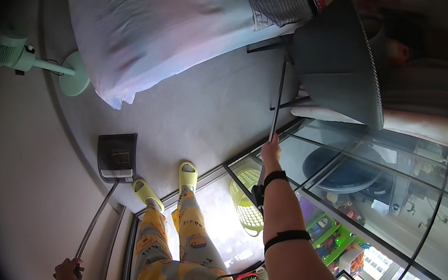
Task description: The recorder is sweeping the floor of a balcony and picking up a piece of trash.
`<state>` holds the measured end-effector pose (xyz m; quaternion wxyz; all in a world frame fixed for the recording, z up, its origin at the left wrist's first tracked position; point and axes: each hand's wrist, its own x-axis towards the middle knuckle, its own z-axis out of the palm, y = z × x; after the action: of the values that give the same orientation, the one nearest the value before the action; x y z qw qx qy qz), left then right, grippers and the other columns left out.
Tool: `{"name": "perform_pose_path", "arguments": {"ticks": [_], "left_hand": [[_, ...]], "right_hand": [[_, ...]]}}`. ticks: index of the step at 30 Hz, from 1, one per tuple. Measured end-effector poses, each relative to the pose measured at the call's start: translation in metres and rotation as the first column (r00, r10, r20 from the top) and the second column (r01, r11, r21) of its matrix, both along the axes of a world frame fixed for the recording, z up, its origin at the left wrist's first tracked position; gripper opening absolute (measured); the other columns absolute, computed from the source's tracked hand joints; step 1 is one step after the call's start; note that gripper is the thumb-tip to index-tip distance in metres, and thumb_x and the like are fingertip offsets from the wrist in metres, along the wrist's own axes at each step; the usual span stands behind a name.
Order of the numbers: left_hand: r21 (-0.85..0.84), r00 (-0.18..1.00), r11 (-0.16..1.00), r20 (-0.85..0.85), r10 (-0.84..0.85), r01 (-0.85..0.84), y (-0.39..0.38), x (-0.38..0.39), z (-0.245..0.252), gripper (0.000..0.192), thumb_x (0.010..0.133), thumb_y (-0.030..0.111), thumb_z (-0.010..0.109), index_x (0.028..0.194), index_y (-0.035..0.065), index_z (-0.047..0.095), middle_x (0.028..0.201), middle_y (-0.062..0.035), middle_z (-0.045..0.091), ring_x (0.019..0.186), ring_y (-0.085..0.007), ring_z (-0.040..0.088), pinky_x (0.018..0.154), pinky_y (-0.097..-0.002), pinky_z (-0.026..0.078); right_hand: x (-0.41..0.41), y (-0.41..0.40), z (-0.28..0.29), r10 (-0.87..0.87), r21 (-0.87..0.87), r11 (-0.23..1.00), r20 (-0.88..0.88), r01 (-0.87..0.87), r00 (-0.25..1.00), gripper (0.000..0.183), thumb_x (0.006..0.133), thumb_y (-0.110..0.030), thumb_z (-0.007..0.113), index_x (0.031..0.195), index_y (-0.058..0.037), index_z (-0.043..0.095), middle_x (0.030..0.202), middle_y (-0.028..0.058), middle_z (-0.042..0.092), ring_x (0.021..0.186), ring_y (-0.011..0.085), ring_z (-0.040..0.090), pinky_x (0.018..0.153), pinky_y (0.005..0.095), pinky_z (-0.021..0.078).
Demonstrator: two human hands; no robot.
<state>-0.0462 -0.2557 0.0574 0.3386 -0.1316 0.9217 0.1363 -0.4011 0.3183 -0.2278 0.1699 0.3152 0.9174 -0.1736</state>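
At the lower left my left hand (68,273) is closed around the top of a long metal handle. That handle runs down to a black dustpan (116,153) with pale comb teeth along one side, lying on the grey floor (194,106) beside my yellow slippers. My right hand (271,149) grips a dark metal pole (278,100), right of the middle of the view. The pole's far end reaches towards the legs of a grey chair (333,65); what is on that end cannot be made out.
A bed with a pale sheet (158,23) fills the top. A light green fan (74,74) stands at the left by the wall. Glass-paned, black-framed doors (375,161) stand at the right, with a yellow-green plastic basket (250,212) beside them. A door track crosses the floor under my feet.
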Motion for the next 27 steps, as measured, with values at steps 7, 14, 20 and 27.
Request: {"name": "perform_pose_path", "arguments": {"ticks": [7,14,20,27], "left_hand": [[0.018,0.993,0.997,-0.088,-0.076,0.078,-0.006,0.008,-0.003,0.018,0.065,0.004,0.058,0.077,0.0167,0.060,0.061,-0.0088,0.053,0.057,-0.0290,0.055,0.053,-0.0396,0.046],[0.043,0.995,0.996,-0.057,-0.079,0.081,-0.012,0.015,-0.010,0.015,0.064,0.008,0.060,0.077,0.0167,0.060,0.061,-0.0076,0.056,0.061,-0.0287,0.057,0.057,-0.0397,0.046],[0.009,0.993,0.993,0.025,-0.117,0.116,-0.014,0.010,-0.009,0.016,0.066,0.014,0.063,0.082,0.0172,0.063,0.066,-0.0087,0.060,0.067,-0.0281,0.059,0.062,-0.0392,0.048],[0.024,0.993,0.993,0.044,-0.114,0.113,-0.011,0.004,-0.006,0.016,0.066,0.011,0.063,0.081,0.0167,0.062,0.070,-0.0090,0.062,0.071,-0.0289,0.059,0.065,-0.0397,0.048]], "right_hand": [[0.168,-0.012,0.077,0.106,-0.050,0.993,0.074,-0.103,0.992,0.046,0.086,-0.018,0.041,0.130,-0.0180,0.031,0.090,0.0247,0.059,0.082,0.0418,0.057,0.069,0.0501,0.0457],[0.273,-0.049,0.165,0.218,-0.170,0.960,-0.045,-0.222,0.975,0.043,0.086,-0.019,0.042,0.128,-0.0167,0.036,0.089,0.0243,0.059,0.077,0.0423,0.058,0.069,0.0486,0.0461],[0.220,-0.055,0.148,0.005,-0.247,0.969,-0.060,-0.020,0.998,0.039,0.085,-0.020,0.046,0.124,-0.0185,0.044,0.092,0.0198,0.060,0.087,0.0348,0.059,0.073,0.0410,0.0465],[0.147,-0.072,0.114,0.121,-0.137,0.984,0.069,-0.111,0.990,0.045,0.083,-0.020,0.038,0.128,-0.0164,0.035,0.099,0.0256,0.057,0.092,0.0411,0.055,0.081,0.0489,0.0433]]}}
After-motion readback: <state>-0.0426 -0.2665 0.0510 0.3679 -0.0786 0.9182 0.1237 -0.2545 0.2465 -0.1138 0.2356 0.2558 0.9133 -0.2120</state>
